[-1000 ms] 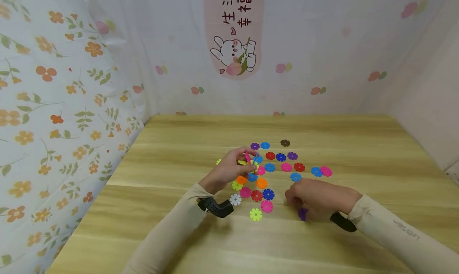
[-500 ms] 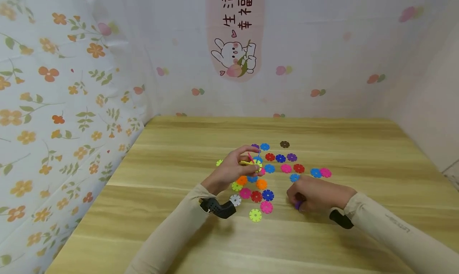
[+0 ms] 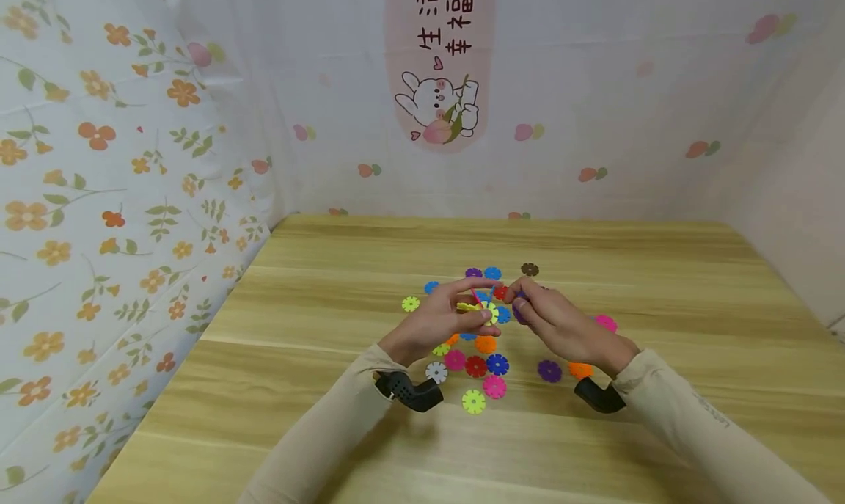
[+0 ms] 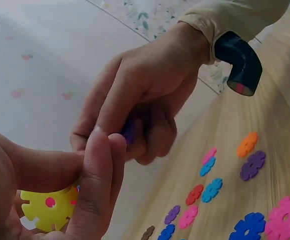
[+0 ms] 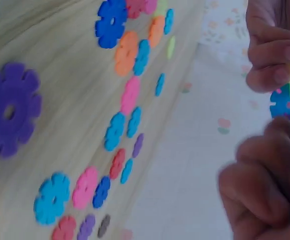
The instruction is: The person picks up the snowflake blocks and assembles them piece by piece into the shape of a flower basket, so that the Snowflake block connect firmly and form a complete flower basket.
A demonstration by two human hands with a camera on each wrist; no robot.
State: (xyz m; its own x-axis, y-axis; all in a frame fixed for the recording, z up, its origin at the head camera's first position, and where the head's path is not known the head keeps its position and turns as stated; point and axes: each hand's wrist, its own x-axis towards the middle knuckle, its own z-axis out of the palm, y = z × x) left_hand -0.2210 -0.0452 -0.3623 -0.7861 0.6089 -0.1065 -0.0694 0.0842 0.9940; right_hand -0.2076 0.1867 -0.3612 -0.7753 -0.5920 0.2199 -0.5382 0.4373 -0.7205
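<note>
My left hand (image 3: 432,320) pinches a small cluster of joined plastic notched discs above the table. Its yellow disc (image 3: 491,314) faces up near the thumb; a blue disc (image 5: 284,106) and a pink edge also show. My right hand (image 3: 571,329) holds a purple notched disc (image 3: 519,308) between curled fingers, close to the cluster's right side. In the left wrist view, fingers cover most of that purple disc (image 4: 129,131), and the yellow disc (image 4: 37,207) shows under the left thumb. Whether the purple disc touches the cluster is hidden.
Loose notched discs lie flat around and below the hands, among them a white disc (image 3: 436,373), a yellow-green disc (image 3: 473,401), a purple disc (image 3: 549,371) and a brown disc (image 3: 529,269). The wooden table (image 3: 317,269) meets a patterned cloth (image 3: 317,174) at the back.
My right hand has lifted from the tabletop and moved up and left to the cluster, carrying a purple disc. Purple and orange discs now show where it was. My left hand has shifted slightly right.
</note>
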